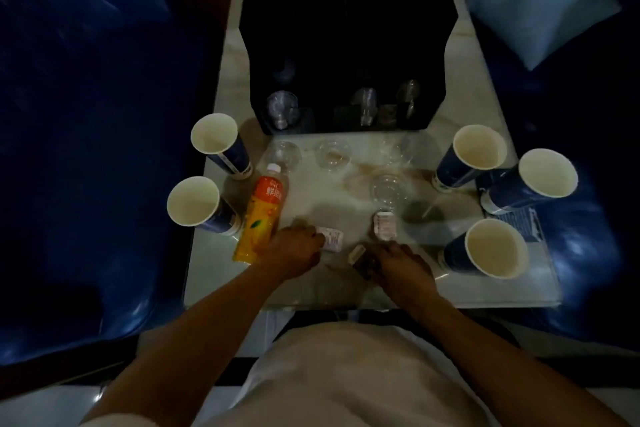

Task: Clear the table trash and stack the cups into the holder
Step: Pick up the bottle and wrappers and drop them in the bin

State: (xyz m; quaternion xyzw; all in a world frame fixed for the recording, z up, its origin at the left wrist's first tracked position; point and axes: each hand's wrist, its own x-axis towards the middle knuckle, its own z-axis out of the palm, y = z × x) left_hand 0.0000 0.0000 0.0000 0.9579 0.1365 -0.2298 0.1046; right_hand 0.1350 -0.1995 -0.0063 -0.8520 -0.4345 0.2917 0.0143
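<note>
Dimly: left hand (294,250) pinching flat paper slip (333,240).

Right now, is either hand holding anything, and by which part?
Left hand pinches the white paper slip by its near-left edge. Right hand grips a small pale wrapper by one end; exact hold is blurred.

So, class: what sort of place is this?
Probably a lounge or karaoke-style booth: a narrow marble-look table between shiny blue padded seats, with blue paper cups and a black holder of clear glasses.
</note>
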